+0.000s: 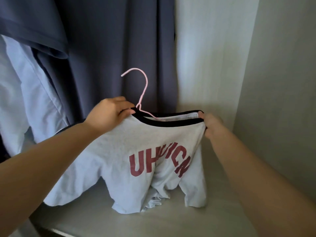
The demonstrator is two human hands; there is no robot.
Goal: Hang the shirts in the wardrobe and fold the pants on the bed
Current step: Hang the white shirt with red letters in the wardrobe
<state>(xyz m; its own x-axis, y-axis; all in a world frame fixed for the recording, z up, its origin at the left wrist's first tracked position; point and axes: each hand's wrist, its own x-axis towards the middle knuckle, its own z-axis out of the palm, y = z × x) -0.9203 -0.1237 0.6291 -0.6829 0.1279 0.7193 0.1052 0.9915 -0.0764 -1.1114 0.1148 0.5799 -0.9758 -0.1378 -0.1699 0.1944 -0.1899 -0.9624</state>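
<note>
We hold a white T-shirt (136,147) inside the wardrobe, its hem bunched on the wardrobe floor (119,219). Our left hand (111,113) pinches the left end of its black collar (171,123), beside a pink wire hanger (142,86) whose arms seem to sit inside the shirt. Our right hand (212,125) grips the collar's right end. Farther back hangs a dark blue garment (111,40), with a light blue shirt (25,91) to its left
</note>
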